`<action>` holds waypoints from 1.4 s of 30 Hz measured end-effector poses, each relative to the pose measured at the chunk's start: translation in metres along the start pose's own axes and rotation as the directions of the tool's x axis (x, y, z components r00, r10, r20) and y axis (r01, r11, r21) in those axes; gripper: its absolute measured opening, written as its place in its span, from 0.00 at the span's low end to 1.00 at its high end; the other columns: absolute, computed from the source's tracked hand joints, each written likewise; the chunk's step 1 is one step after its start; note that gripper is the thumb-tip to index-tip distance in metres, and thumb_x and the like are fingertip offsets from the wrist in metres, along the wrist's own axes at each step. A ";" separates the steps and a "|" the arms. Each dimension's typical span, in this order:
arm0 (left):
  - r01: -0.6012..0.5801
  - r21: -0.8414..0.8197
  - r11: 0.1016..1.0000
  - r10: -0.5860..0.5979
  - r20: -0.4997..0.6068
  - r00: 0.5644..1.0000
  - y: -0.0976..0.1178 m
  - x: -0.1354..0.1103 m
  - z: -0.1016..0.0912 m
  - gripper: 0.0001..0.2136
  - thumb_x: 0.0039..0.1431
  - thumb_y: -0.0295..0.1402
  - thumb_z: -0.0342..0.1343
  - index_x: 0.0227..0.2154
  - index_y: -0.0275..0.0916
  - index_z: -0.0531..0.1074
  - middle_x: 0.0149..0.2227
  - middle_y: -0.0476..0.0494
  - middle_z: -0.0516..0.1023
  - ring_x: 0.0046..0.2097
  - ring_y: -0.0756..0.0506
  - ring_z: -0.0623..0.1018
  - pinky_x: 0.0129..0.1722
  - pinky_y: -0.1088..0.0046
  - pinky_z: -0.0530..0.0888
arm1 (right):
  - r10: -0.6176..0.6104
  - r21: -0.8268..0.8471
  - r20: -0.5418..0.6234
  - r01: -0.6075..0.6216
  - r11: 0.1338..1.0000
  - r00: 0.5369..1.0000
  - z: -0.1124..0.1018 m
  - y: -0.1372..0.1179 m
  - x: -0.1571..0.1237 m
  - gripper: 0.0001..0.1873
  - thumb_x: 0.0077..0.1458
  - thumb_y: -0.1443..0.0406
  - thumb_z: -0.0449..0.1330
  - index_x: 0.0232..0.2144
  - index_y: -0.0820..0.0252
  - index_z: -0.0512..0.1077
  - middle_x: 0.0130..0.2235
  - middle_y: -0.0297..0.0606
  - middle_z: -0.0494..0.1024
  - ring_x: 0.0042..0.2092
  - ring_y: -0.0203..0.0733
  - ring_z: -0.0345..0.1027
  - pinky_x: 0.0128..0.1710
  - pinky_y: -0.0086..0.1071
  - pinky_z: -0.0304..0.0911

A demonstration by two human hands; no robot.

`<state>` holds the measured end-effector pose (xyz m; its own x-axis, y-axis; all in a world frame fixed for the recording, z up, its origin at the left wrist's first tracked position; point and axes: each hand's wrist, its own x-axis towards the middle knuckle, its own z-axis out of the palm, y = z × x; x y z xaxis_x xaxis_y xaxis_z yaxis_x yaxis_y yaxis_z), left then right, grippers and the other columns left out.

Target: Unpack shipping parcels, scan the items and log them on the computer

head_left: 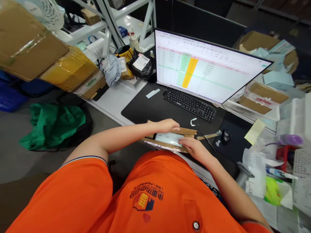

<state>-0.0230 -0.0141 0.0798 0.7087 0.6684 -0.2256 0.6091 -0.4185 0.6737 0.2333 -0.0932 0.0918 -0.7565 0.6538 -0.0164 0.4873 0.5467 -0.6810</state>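
Note:
An opened cardboard box [186,131] lies at the table's front edge, close to my body, its flaps raised. Inside it sits a flat, whitish box [167,138]. My left hand [169,125] is closed over the far flap of the cardboard box, fingers curled on its edge. From the right, my right hand [191,146] reaches in, with its fingers bent over the right end of the whitish box; its thumb is mostly hidden. To the right of the box lie a strip of torn cardboard [207,136] and a thin dark stick-like tool [209,142].
Behind the box stand a keyboard [189,103] and a large monitor [209,66]. A mouse [225,136] rests at right. Stacked cartons [26,42] and wrapped parcels [142,64] are at left; a small carton [263,97], plastic bags [255,165] and a white basket [301,174] crowd the right.

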 end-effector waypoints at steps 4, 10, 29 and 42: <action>0.022 0.005 1.000 -0.021 -0.026 0.999 -0.002 -0.001 0.003 0.14 0.69 0.37 0.52 0.30 0.38 0.76 0.30 0.47 0.79 0.31 0.48 0.73 0.31 0.74 0.61 | 0.128 -0.350 0.344 0.000 0.937 0.930 0.006 -0.028 0.046 0.15 0.66 0.70 0.52 0.48 0.61 0.77 0.49 0.47 0.79 0.51 0.46 0.73 0.50 0.36 0.66; -0.014 0.085 0.996 0.020 -0.070 0.997 -0.013 0.008 0.003 0.14 0.68 0.39 0.54 0.29 0.39 0.76 0.29 0.45 0.80 0.31 0.47 0.73 0.32 0.72 0.60 | 0.243 -0.710 0.403 0.134 0.691 0.882 0.009 -0.041 0.050 0.16 0.66 0.67 0.52 0.40 0.66 0.80 0.42 0.55 0.80 0.48 0.53 0.71 0.44 0.42 0.62; 0.163 -0.190 0.968 -0.172 -0.027 0.985 -0.022 0.016 -0.012 0.24 0.62 0.50 0.56 0.18 0.37 0.68 0.18 0.52 0.65 0.25 0.50 0.61 0.29 0.71 0.58 | 0.265 -0.708 0.223 -0.031 0.706 0.938 0.021 -0.025 0.070 0.14 0.59 0.75 0.54 0.46 0.67 0.72 0.41 0.54 0.80 0.45 0.53 0.74 0.45 0.41 0.68; 0.013 -0.213 0.977 -0.018 -0.019 1.000 0.015 -0.003 -0.011 0.16 0.64 0.44 0.56 0.26 0.38 0.73 0.25 0.52 0.71 0.29 0.50 0.67 0.31 0.73 0.60 | -0.063 -0.023 -0.135 0.061 0.998 0.989 -0.038 -0.040 -0.007 0.32 0.55 0.67 0.62 0.62 0.56 0.64 0.56 0.50 0.73 0.56 0.52 0.68 0.58 0.47 0.67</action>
<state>-0.0203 -0.0160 0.0978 0.6911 0.6871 -0.2242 0.5287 -0.2691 0.8050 0.2355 -0.1001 0.1472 -0.7200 0.6826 0.1256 0.4502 0.5970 -0.6640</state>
